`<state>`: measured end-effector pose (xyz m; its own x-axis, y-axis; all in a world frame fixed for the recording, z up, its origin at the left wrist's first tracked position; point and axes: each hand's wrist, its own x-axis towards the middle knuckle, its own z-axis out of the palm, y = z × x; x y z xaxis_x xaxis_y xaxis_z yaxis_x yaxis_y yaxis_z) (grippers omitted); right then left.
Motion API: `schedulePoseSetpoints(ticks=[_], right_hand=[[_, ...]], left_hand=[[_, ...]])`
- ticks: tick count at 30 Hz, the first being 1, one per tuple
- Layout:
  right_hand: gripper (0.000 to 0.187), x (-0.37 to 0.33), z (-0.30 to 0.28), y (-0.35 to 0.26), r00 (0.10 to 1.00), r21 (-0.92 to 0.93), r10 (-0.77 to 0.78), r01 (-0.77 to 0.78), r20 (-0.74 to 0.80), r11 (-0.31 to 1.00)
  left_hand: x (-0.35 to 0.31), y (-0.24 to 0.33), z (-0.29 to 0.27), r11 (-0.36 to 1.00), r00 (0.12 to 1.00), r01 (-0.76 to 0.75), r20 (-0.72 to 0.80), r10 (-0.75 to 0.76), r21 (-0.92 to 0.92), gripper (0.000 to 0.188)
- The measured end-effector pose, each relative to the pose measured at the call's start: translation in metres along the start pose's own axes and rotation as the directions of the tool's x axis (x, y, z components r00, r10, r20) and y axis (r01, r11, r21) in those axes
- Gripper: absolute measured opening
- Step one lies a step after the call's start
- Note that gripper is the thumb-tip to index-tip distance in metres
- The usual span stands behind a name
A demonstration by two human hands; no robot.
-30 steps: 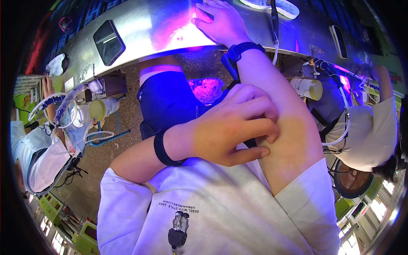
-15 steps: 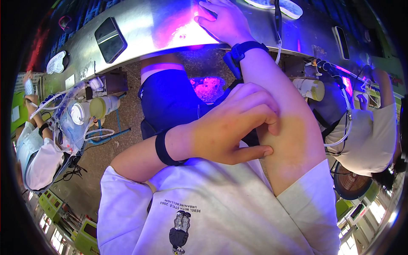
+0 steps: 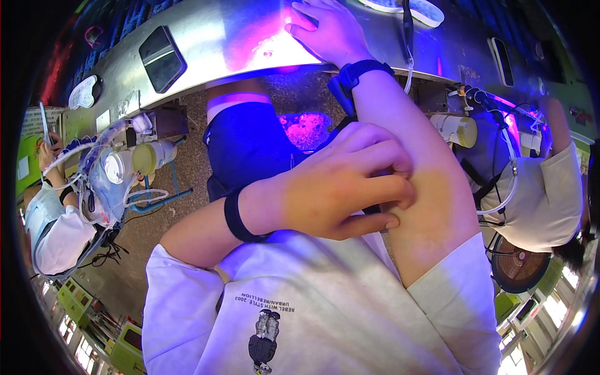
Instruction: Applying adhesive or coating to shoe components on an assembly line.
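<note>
My left hand (image 3: 344, 187) reaches across my body, a black band at its wrist. Its fingers are curled in a loose fist against the inner side of my right forearm (image 3: 431, 200), near the elbow, with nothing visible in them. The thumb tip rests close to the bent index finger. Stretched forward, my right hand (image 3: 331, 31) lies flat on the metal table (image 3: 212, 59) with fingers apart, holding nothing. A black watch (image 3: 359, 74) circles that wrist. Pink and violet light falls on the tabletop beside this hand.
A dark phone (image 3: 164, 59) lies left on the table, another phone (image 3: 502, 62) right. Shoe soles (image 3: 430, 12) sit beyond my right hand; another sole (image 3: 84, 92) lies far left. Containers (image 3: 150, 157) and tubes hang below the edge. Co-workers (image 3: 531, 194) sit either side; a fan (image 3: 520, 265) stands right.
The fingers of my left hand have shifted slightly on the forearm, the index finger now nearer the thumb. My right hand stays put. The co-worker at left has moved a raised phone.
</note>
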<state>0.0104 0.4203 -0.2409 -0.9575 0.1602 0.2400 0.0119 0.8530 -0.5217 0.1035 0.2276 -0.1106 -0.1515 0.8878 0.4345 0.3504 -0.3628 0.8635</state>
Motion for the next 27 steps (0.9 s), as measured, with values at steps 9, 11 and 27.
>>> schedulePoseSetpoints(ticks=[9,11,27], right_hand=[[0.059,0.000,0.003,0.000,1.000,0.004,0.026,-0.026,0.008,1.000],[0.060,0.000,0.003,0.000,0.999,0.019,0.045,-0.046,0.012,0.999],[0.058,0.001,0.003,0.002,0.999,0.023,0.007,-0.006,-0.035,1.000]], left_hand=[[-0.001,-0.005,0.007,0.988,0.978,0.015,-0.205,-0.047,-0.154,0.029],[0.002,-0.008,0.005,0.982,0.977,0.020,-0.205,-0.060,-0.189,0.038],[0.006,-0.004,0.009,0.960,0.975,0.081,-0.177,-0.132,-0.266,0.025]])
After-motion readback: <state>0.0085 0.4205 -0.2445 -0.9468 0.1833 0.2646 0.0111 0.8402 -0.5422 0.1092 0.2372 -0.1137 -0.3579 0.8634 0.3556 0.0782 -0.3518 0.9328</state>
